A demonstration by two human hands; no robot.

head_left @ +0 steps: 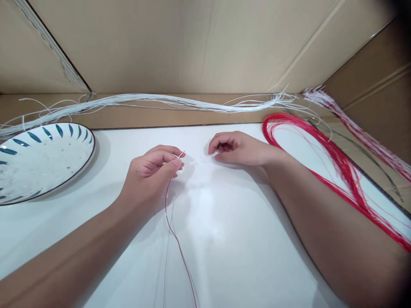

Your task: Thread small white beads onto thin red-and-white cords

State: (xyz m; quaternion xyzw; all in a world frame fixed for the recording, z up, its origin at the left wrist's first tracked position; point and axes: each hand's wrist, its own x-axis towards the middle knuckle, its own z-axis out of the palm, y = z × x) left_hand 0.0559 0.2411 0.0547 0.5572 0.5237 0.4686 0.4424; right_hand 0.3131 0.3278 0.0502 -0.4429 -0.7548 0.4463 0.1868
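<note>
A person sits at a white table [224, 239] walled in by cardboard. The left hand [150, 173] pinches a thin red cord [180, 250] between thumb and fingertips near the table's middle; the cord trails down toward the near edge, and a white tip pokes out above the fingers. The right hand [239, 147] rests just beside it, fingers curled loosely, grasping nothing visible. A blue-patterned plate [41, 160] sits at the table's left edge. A bundle of white cords [160, 101] lies beyond its far edge, a bundle of red cords [337, 167] along its right.
</note>
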